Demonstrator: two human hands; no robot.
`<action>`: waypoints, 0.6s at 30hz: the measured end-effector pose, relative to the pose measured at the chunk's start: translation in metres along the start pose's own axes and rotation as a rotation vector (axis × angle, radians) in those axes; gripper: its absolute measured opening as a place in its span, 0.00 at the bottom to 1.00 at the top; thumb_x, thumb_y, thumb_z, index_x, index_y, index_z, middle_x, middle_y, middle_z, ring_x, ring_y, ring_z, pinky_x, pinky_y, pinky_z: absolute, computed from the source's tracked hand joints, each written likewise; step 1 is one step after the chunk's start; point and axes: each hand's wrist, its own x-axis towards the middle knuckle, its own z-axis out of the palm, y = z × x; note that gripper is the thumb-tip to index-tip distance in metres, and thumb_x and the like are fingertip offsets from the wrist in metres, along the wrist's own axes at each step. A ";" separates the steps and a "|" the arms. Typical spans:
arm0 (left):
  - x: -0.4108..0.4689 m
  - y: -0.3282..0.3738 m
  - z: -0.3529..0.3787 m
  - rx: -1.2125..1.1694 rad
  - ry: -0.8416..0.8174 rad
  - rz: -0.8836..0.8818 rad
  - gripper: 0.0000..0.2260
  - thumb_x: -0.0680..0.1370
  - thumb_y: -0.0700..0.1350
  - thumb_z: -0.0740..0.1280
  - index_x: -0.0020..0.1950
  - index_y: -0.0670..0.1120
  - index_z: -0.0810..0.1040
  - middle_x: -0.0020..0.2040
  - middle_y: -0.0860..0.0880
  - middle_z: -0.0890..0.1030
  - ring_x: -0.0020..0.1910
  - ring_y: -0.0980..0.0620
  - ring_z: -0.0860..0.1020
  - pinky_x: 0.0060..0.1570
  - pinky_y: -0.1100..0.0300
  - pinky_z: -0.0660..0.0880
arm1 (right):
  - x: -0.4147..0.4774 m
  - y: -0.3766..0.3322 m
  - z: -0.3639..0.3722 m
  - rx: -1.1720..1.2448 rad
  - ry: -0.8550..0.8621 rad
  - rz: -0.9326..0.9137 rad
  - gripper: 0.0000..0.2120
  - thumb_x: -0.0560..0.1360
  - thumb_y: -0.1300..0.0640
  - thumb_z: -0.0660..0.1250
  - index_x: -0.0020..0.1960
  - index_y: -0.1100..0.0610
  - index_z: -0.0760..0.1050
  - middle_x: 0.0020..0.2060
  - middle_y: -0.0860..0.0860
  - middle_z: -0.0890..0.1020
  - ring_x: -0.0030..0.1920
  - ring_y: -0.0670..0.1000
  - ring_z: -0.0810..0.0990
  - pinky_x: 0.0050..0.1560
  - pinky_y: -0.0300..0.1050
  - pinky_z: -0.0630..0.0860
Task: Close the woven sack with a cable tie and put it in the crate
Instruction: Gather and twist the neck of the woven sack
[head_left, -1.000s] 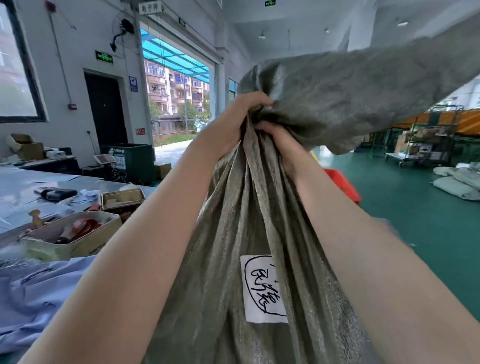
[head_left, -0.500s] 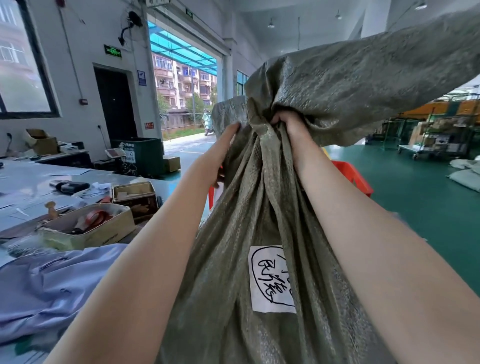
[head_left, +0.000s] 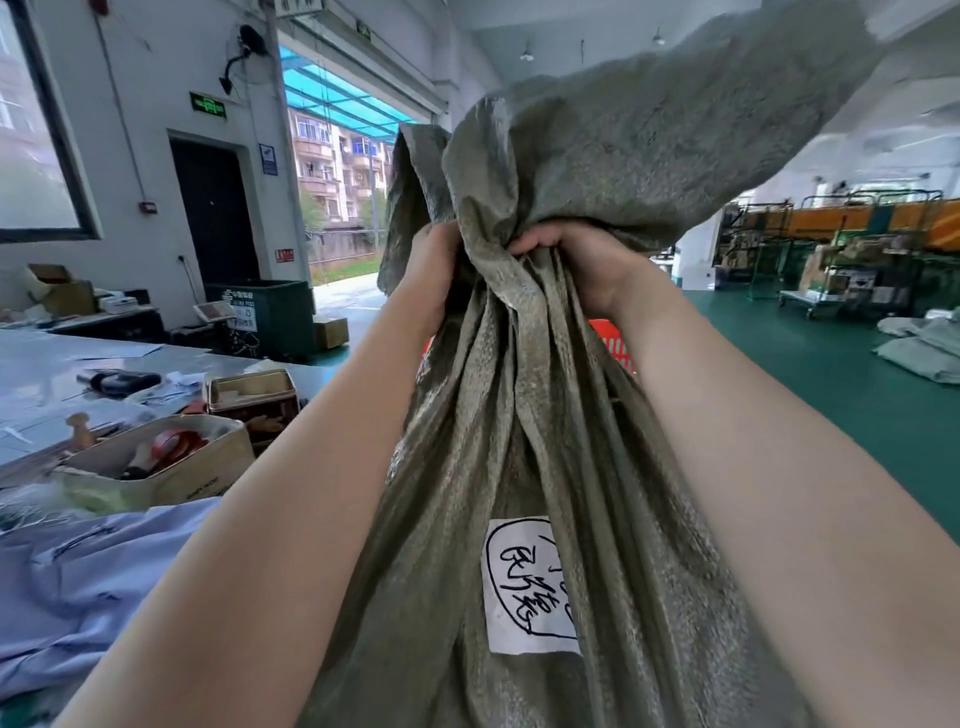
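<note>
1. Centrally, a grey-green woven sack is held up in front of the camera, its coarse, faintly shiny weave gathered into long vertical pleats below a bunched neck.
2. That neck is gripped from the left by the left hand, whose fingers are wrapped into the cloth and partly hidden by it.
3. On the other side it is clamped by the right hand, the fingers curled tightly together over the folds.
4. Above both fists the loose top of the sack is flared out and thrown towards the upper right (its edge is blurred).
5. A white paper label with black handwritten marks is stuck flat on the sack's front.
6. Behind the sack, part of a red perforated plastic crate is seen on the green floor.
</note>
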 end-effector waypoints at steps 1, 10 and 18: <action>-0.002 0.002 0.003 -0.002 -0.014 -0.009 0.10 0.68 0.48 0.62 0.41 0.42 0.77 0.40 0.43 0.81 0.42 0.47 0.77 0.48 0.56 0.75 | 0.000 0.000 0.000 0.000 -0.017 0.009 0.24 0.74 0.62 0.56 0.24 0.60 0.80 0.23 0.51 0.82 0.24 0.47 0.80 0.30 0.33 0.78; -0.002 0.012 0.009 0.089 -0.120 0.003 0.13 0.75 0.50 0.57 0.36 0.44 0.73 0.30 0.46 0.77 0.34 0.49 0.74 0.37 0.62 0.72 | -0.003 0.008 0.008 0.138 0.086 -0.071 0.10 0.73 0.61 0.62 0.36 0.58 0.80 0.27 0.51 0.84 0.29 0.48 0.82 0.36 0.36 0.79; 0.000 0.002 -0.002 0.064 0.057 0.171 0.14 0.63 0.47 0.67 0.47 0.48 0.73 0.42 0.46 0.78 0.40 0.49 0.76 0.49 0.52 0.75 | -0.005 0.011 0.012 0.248 0.269 -0.127 0.12 0.76 0.64 0.56 0.35 0.60 0.72 0.17 0.50 0.79 0.18 0.47 0.78 0.20 0.30 0.72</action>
